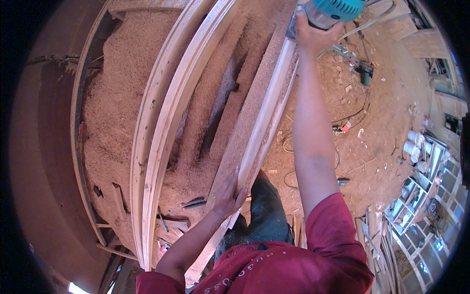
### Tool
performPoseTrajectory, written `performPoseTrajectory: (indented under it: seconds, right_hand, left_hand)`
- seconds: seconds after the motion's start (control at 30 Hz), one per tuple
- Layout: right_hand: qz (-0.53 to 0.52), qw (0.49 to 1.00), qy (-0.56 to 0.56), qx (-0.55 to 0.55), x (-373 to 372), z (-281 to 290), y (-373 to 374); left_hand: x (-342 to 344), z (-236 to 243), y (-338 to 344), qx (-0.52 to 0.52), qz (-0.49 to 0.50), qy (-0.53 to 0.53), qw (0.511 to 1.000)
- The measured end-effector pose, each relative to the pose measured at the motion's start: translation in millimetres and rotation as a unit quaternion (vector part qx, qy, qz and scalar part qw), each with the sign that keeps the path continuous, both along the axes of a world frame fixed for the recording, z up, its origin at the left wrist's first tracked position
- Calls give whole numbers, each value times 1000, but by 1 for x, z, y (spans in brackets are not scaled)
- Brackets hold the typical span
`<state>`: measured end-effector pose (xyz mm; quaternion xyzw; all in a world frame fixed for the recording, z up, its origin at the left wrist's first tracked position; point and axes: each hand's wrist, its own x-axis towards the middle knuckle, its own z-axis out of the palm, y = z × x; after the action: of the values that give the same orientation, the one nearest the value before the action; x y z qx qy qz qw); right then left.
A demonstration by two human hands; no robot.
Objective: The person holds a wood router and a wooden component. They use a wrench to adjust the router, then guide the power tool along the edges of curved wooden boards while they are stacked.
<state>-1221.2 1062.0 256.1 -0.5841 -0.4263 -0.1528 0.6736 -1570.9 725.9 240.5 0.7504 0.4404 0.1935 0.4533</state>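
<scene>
At the top right my right hand (pixel 313 39) is closed round the body of a teal power router (pixel 338 9). The router's dark base sits on the far end of a long, pale wooden strip (pixel 268 110). Close to my body, my left hand (pixel 229 198) grips the near part of this strip, fingers along one side and thumb on the other. The strip lies on a sawdust-covered board. Where the router's bit meets the wood is hidden.
Two long wooden mouldings (pixel 169 103) run along the left of the bench, amid thick sawdust (pixel 125 73). Dark tools (pixel 193 202) lie near my left forearm. Another power tool (pixel 366 72) and cables are on the floor at right, with a shelf rack (pixel 416 196) beyond.
</scene>
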Motion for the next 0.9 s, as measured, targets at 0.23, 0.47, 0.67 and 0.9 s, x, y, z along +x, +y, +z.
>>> performPoseTrajectory:
  seconds: [0.23,0.47,0.67,0.9]
  right_hand:
    - [-51,997,22,-62,11,10,20]
    - [-21,995,69,-65,15,14,35]
    - [-35,997,31,-55,32,9,49]
    - [-48,998,3,-41,53,5,70]
  left_hand:
    - [2,5,2,4,-5,25,1000]
    - [0,1,-2,-5,2,23,1000]
    - [1,0,1,10,-6,27,1000]
    - [1,0,1,2,-1,24,1000]
